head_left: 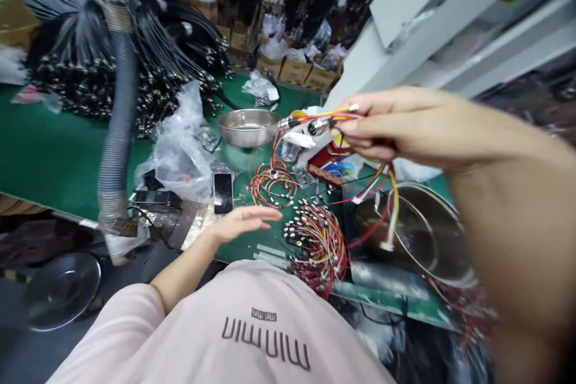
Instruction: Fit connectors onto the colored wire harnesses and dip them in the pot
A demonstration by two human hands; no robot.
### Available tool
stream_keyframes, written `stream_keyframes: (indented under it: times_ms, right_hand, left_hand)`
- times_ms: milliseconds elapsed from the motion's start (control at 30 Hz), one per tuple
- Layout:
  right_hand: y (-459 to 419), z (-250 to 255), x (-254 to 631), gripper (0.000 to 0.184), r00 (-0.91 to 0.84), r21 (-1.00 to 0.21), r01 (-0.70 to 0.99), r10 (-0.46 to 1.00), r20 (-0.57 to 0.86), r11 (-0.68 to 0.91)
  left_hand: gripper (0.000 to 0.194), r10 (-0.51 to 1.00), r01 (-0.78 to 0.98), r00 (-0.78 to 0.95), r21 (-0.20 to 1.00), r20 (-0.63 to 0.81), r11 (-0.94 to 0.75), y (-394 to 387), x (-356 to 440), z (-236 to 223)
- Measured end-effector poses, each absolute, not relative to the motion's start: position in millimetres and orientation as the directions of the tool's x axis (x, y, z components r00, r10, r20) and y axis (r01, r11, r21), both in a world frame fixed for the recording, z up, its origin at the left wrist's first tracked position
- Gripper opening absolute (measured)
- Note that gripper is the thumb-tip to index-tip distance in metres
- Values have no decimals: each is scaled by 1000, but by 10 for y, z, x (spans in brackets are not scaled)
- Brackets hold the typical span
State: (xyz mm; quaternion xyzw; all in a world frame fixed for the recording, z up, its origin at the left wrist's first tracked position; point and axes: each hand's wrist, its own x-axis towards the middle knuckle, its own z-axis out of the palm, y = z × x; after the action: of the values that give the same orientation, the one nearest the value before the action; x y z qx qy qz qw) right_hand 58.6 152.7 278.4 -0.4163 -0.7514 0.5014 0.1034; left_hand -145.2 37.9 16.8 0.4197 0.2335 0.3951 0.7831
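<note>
My right hand (pixel 382 126) is raised at the right, its fingers closed on several thin wire leads (pixel 394 204) in red, yellow and white. Round metal connectors (pixel 318 126) stick out to the left of the fingertips, and small white plugs dangle below the palm. Lower down, my left hand (pixel 247 219) hovers over the green table with its fingers stretched out and nothing in them. To its right lies a dense pile of wired connectors (pixel 317 240). A loose coil of red and yellow wires (pixel 274 183) rests just beyond it.
A steel bowl (pixel 249 127) stands behind the coil. A phone (pixel 222 193) and plastic bags (pixel 180 150) lie at the left, near a hanging ribbed hose (pixel 117 120). Black cables (pixel 81 84) are heaped at the back left. A large metal basin (pixel 432 234) stands at the right.
</note>
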Motion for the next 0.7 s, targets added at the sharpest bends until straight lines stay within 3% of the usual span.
stream_keyframes:
  times_ms: [67,167,267,433,567,700]
  right_hand:
    - [1318,2503,781,15,-613,-851,507,751,-243,139]
    - [979,2037,1069,21,-585,-855,500,782,-216,137]
    - [658,1591,1337,24,-534,-859,509,805,-259,61]
    - [336,1049,1686,22,-477,-892,447,825,-304,-71]
    - [269,846,1877,20,-472,-905,425,853,-222,0]
    - [199,770,2063,21,-483,-916,378,814,-322,-138]
  left_hand:
    - [67,723,-549,690,672,28,497,310,-1096,298]
    - [86,746,-673,662,385,-67,632,384,-634,372]
    - [74,789,-749,561,253,-249,612,555,-369,323]
    - [41,809,-803,402,260,-429,537,745,-143,180]
    - [40,848,-831,258,341,-464,440,874,-75,155]
    - [40,900,-877,36,418,-434,237,1122,-258,222]
